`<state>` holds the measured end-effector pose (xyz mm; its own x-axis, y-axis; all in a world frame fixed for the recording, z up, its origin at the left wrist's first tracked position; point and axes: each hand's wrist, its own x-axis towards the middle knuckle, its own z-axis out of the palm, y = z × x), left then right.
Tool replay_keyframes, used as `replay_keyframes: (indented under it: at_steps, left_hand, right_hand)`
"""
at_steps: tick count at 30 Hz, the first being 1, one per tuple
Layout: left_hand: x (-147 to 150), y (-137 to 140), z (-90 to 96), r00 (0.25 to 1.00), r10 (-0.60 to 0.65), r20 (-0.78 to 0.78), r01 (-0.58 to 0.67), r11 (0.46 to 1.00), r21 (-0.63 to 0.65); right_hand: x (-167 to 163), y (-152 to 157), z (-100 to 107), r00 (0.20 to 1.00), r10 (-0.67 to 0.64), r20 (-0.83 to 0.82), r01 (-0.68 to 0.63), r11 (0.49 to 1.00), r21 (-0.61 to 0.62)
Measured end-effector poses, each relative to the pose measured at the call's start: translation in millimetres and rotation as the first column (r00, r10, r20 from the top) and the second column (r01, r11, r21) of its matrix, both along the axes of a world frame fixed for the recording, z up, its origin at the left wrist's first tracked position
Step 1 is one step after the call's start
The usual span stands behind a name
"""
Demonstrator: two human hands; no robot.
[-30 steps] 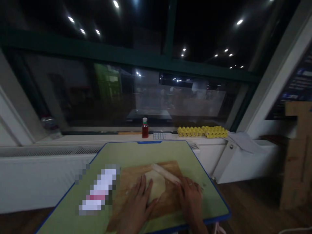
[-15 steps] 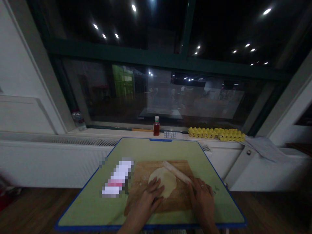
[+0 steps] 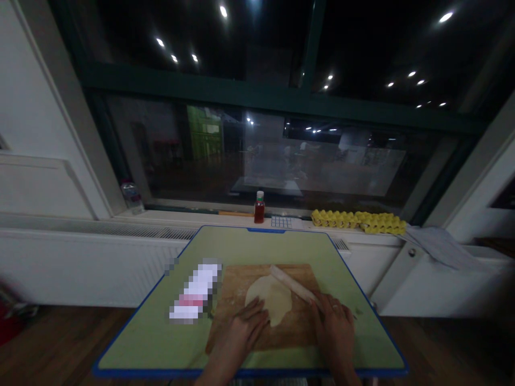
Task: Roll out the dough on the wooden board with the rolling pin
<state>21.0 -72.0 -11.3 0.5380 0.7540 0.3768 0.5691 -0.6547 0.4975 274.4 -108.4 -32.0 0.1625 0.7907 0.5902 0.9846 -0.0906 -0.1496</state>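
Note:
A flat, roughly round sheet of dough (image 3: 277,300) lies on a wooden board (image 3: 231,284). My left hand (image 3: 243,327) rests at the dough's lower left edge, its fingers stretched out and lying close together over that edge. What the fingertips cover is hidden. My right hand (image 3: 335,324) is closed around the near end of a pale wooden rolling pin (image 3: 293,284). The pin slants from upper left to lower right along the dough's right edge, its far end near the board's back edge.
The board sits on a green table (image 3: 257,246) with a blue rim. A blurred white and pink item (image 3: 197,292) lies left of it. Behind, the windowsill holds a red bottle (image 3: 259,210), yellow egg trays (image 3: 358,221) and a clear bottle (image 3: 132,197).
My left hand has drawn back toward the dough's lower left edge, its fingers closer together. My right hand and the rolling pin stay almost where they were.

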Motion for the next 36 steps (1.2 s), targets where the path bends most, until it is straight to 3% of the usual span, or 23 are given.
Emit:
replay_keyframes:
  at_steps: [7, 11, 16, 22, 29, 36]
  left_hand:
    - [-7.0, 5.2, -1.4, 0.998, -0.057, 0.008, 0.057, 0.998, -0.024]
    - [-4.2, 3.4, 0.8, 0.999, -0.037, -0.003, 0.037, 0.998, -0.041]
    - [-1.3, 1.4, 0.9, 1.000, -0.016, 0.026, 0.017, 0.999, -0.030]
    - [-1.8, 2.5, -3.7, 1.000, -0.010, 0.021, 0.009, 1.000, 0.010]
    - [0.6, -2.1, 2.8, 0.999, 0.028, 0.028, -0.027, 1.000, -0.012]
    - [2.0, -6.3, 6.9, 0.998, 0.050, 0.042, -0.048, 0.998, -0.041]
  right_hand:
    - [8.2, 2.7, 10.7, 0.994, -0.111, 0.012, 0.112, 0.991, -0.069]
    - [19.9, 22.6, 26.3, 0.991, -0.115, 0.069, 0.121, 0.987, -0.103]
    - [18.0, 73.4, 45.9, 0.991, 0.055, 0.119, -0.035, 0.987, -0.158]
    - [2.6, 124.1, 59.9, 0.945, 0.298, 0.133, -0.260, 0.935, -0.241]
    - [-1.9, 151.7, 52.1, 0.858, 0.505, 0.089, -0.455, 0.831, -0.321]
    - [4.4, 165.1, 50.0, 0.814, 0.579, 0.046, -0.528, 0.772, -0.354]
